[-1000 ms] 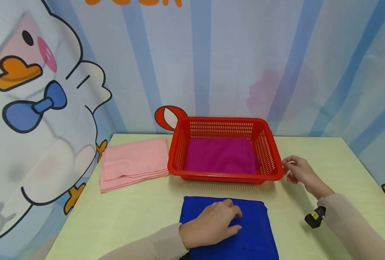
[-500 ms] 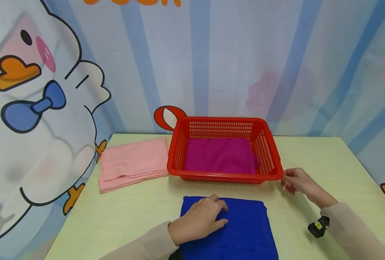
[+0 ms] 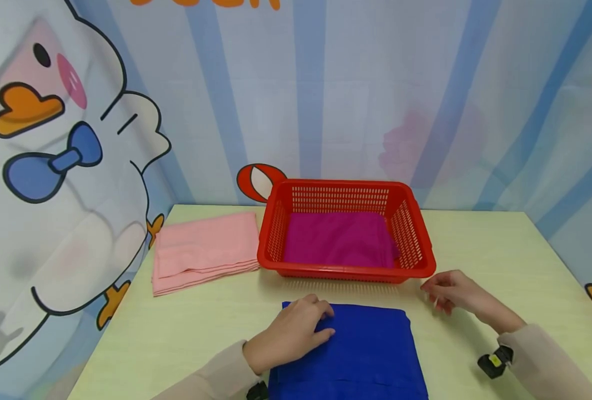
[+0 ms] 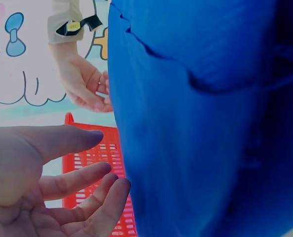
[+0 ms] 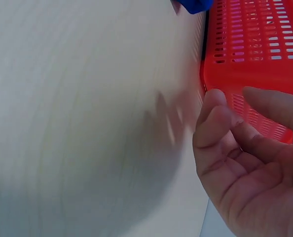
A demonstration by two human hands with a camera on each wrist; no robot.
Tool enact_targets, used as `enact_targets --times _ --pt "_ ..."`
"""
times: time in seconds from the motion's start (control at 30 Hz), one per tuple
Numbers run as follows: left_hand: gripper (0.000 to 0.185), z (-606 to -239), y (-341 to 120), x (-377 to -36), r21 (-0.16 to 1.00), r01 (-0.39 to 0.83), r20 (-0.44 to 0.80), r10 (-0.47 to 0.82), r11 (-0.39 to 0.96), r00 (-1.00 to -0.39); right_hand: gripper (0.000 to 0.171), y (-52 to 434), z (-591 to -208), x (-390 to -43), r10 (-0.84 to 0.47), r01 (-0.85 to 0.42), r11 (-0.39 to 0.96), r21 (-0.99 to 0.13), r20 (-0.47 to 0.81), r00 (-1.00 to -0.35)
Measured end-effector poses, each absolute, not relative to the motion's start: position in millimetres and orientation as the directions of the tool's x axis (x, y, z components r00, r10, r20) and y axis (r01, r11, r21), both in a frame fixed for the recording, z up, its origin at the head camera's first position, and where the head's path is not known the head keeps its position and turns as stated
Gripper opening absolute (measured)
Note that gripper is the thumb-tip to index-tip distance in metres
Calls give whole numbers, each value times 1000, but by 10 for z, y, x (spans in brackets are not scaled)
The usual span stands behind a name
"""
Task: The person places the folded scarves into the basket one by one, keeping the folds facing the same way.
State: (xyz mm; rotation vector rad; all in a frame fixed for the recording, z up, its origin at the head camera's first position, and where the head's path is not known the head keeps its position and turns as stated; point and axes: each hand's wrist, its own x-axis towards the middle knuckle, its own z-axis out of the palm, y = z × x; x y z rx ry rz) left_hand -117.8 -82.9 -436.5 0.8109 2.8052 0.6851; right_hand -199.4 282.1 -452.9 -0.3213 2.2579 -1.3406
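Observation:
A folded blue cloth [image 3: 361, 350] lies on the near part of the table. My left hand [image 3: 293, 333] is over its left side, fingers loosely bent and thumb apart from them. In the left wrist view, nothing shows between the fingers of that hand [image 4: 72, 182], with the blue cloth beside the fingertips. Just off the near right corner of a red plastic basket [image 3: 346, 273], my right hand [image 3: 458, 291] hovers above the table, fingers relaxed and holding nothing. Inside the basket is a folded magenta cloth [image 3: 338, 239].
Left of the basket, a neat stack of folded pink cloth [image 3: 206, 250] lies on the pale wooden table [image 3: 186, 339]. Behind the table hangs a backdrop [image 3: 356, 94] with blue stripes and a cartoon duck.
My left hand has slid leftward across the blue cloth. The right hand has drawn away from the basket's corner, toward the near side. Basket and cloths have stayed in place.

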Motion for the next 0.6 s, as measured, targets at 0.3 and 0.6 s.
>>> enact_targets --times 0.3,0.6 --pt "25 -4402 -959 -1183 513 449 23 511 732 -859 29 2804 -4548 -1910 -454 84 482 -872 -331 -827" --pt "23 -4493 -1099 -1185 580 389 37 454 716 -890 29 2788 -4548 -1828 -496 96 448 -889 -337 -801"
